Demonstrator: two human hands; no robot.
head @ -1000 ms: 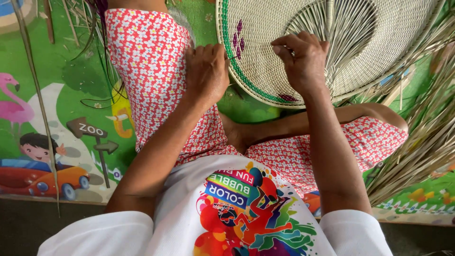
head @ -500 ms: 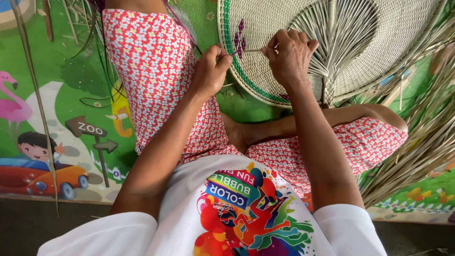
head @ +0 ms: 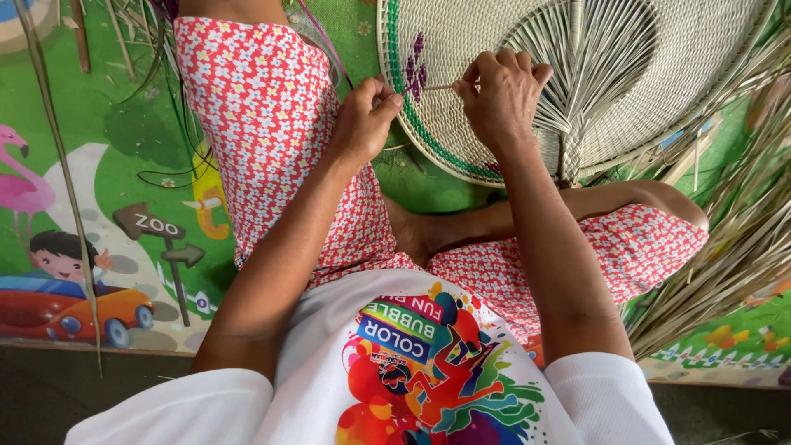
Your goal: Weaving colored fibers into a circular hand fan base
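Right hand (head: 500, 100) on woven fan (head: 659, 91)

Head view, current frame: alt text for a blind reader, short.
Seen from above, a seated person's left hand and right hand pinch a thin strand at the rim of a round woven palm fan. The person wears red floral trousers and sits on a green cartoon play mat, with loose palm strips at the right.

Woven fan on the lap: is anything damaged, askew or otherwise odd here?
Nothing stands out. The round woven fan looks whole, its green band unbroken where visible. Both hands, left and right, pinch a thin strand at its edge. Loose palm strips lie beside the mat.
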